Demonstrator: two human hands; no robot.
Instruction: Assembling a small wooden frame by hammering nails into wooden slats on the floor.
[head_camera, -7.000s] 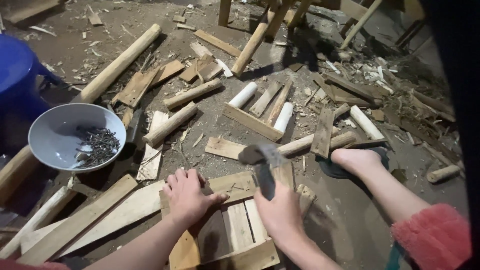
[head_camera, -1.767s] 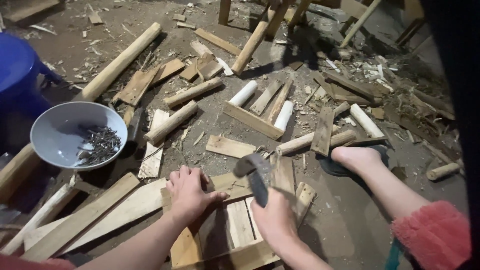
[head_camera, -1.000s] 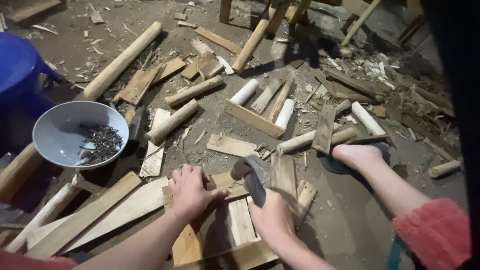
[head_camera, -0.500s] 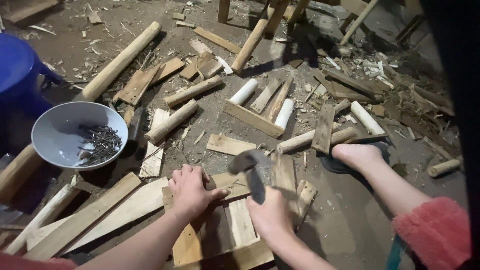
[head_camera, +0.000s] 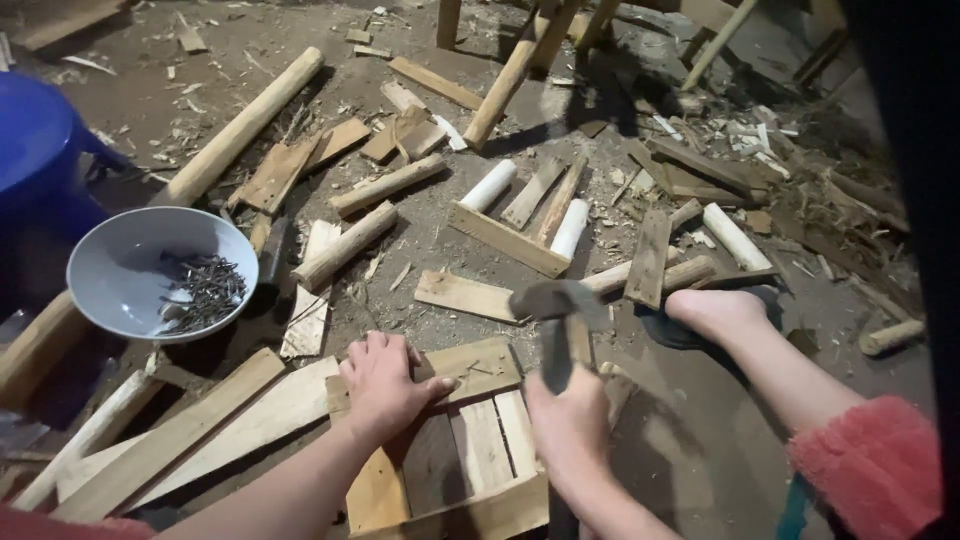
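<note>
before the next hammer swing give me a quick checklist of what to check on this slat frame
1. Right hand has a firm grip on the hammer handle: ok, fingers wrapped round it, head raised over the frame.
2. Left hand steadies the slat frame: ok, pressed flat on the top crosspiece.
3. Left fingers clear of the strike point: cannot tell, they lie close to where the head hangs.
4. Nail set upright in the wood: cannot tell, too small to see.
5. More nails within reach: ok, a pile lies in the grey bowl to the left.
6. Bare foot clear of the swing: ok, off to the right beside the frame.
</note>
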